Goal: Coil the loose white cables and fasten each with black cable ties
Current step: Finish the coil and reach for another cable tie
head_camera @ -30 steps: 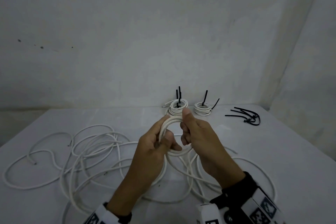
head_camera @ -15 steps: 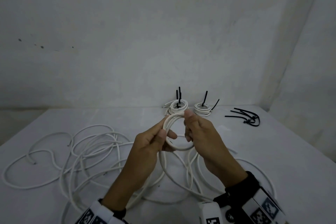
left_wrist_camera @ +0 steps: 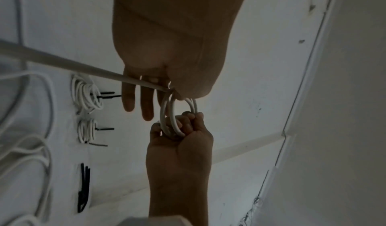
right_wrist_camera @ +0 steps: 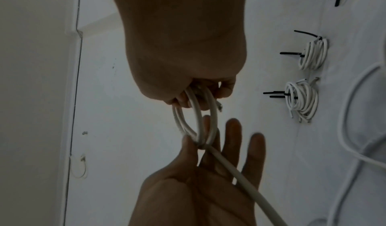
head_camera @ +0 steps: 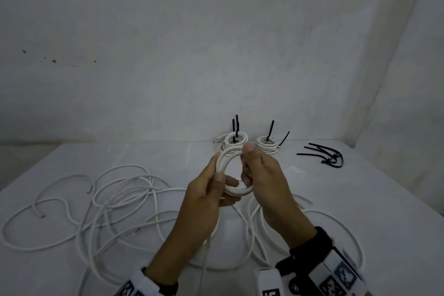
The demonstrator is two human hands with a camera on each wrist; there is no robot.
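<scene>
Head view shows a small coil [head_camera: 234,173] of white cable held up between both hands above the table [head_camera: 360,199], clear of the tangle below, likely so new turns can be laid on without snagging. The right hand [head_camera: 262,175] has its fingers curled through the ring and its thumb on top, clamping the turns together; in the right wrist view the cable's cut end [right_wrist_camera: 219,108] pokes out just beside those fingers, so this hand seems to serve as the anchor. The left hand [head_camera: 206,190] pinches the opposite side of the coil between thumb and forefinger while its other fingers lie straight and spread. The free length [right_wrist_camera: 240,175] of the cable runs across that palm and down toward the table, which suits feeding the next loop under light tension.

Loose cables [head_camera: 115,199] still sprawl over the table's left and near side, touching and crossing one another. Two finished coils [head_camera: 234,140] stand at the far edge by the wall, each with black tie tails sticking up. Spare cable ties [head_camera: 329,156] lie to their right, well apart from the hands yet probably within reach once this coil is fully wound.
</scene>
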